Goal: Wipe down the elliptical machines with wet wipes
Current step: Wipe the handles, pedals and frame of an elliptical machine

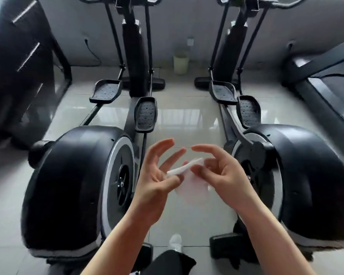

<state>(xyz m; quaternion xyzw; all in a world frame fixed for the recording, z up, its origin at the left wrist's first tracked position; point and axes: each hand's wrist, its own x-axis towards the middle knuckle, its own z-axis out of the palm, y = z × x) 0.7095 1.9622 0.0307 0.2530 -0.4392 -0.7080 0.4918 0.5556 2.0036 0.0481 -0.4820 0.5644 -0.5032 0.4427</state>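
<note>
Two black elliptical machines stand side by side, seen from behind. The left elliptical (72,185) shows its big flywheel housing and two pedals, and the right elliptical (298,179) mirrors it. Between them, in front of me, both hands hold a white wet wipe (189,183). My left hand (157,175) pinches its left end between thumb and finger, the other fingers spread. My right hand (216,171) pinches the right end with curled fingers, index finger extended. The wipe hangs below in a thin, blurred sheet.
A pale waste bin (180,63) stands by the back wall between the machines. A treadmill (330,80) lies at the right, dark equipment (18,66) at the left. Glossy tiled floor (183,120) runs between the ellipticals. My white shoe (175,242) shows below.
</note>
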